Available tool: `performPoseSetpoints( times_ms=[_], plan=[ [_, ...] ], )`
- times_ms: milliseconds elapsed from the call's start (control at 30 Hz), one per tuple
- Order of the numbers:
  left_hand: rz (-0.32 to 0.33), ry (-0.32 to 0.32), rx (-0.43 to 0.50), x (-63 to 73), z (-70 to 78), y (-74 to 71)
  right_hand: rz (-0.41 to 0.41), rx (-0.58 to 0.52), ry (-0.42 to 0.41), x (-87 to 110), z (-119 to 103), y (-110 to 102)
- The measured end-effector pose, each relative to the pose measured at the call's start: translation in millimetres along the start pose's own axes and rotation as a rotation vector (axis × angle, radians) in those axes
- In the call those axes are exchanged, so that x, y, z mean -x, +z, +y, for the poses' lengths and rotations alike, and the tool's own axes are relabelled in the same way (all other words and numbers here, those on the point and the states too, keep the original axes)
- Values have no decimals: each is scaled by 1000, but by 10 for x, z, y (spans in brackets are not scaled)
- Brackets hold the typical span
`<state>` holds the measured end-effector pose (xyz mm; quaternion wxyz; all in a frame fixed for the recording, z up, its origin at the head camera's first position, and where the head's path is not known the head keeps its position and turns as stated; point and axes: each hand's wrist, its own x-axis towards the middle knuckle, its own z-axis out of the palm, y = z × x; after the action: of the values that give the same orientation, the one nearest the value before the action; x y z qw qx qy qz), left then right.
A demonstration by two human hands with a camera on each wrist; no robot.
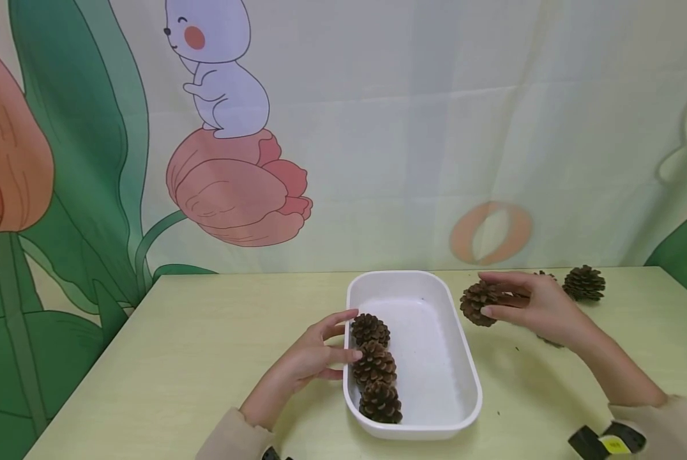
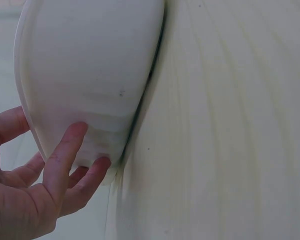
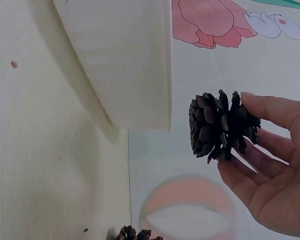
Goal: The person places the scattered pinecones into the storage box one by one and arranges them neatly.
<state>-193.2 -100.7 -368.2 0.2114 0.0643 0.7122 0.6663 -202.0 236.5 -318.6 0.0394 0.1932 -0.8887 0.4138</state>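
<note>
A deep white plastic tray (image 1: 430, 358) stands on the table, with three brown pine cones (image 1: 375, 364) lined up along its left inner side. My left hand (image 1: 315, 354) holds the tray's left rim, some fingertips over the edge near the cones. In the left wrist view, other fingers (image 2: 65, 157) lie against the outer wall. To the right of the tray, my right hand (image 1: 541, 306) grips another pine cone (image 1: 478, 304) by its side, raised above the table. The right wrist view shows this pine cone (image 3: 222, 125) between thumb and fingers, apart from the tray wall.
Behind my right hand, a loose pine cone (image 1: 585, 283) lies near the table's back edge. More cones beside it are partly hidden by the hand. Small dark crumbs dot the table (image 1: 521, 390). A printed curtain (image 1: 366, 160) hangs behind the table.
</note>
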Motion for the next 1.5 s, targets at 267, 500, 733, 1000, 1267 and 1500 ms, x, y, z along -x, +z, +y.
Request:
performPoseSetpoints(
  times_ms=[267,500,733,1000,1267,1500],
  plan=[
    [-2,4,0,10,-2,-7,-7,-66,-21,-138,-63,161],
    [-2,2,6,4,-14,-12,-18,-101,-33,-230,-110,275],
    [2,3,3,-1,-19,-15,-30,-128,-65,-348,-108,394],
    [-8,8,4,-5,-23,-17,-50,-149,-85,-482,-60,541],
    [-6,1,14,-3,-30,-15,-66,-58,-108,-643,-22,707],
    [-12,7,17,-11,-39,-22,-85,32,-170,-748,-25,828]
  ],
)
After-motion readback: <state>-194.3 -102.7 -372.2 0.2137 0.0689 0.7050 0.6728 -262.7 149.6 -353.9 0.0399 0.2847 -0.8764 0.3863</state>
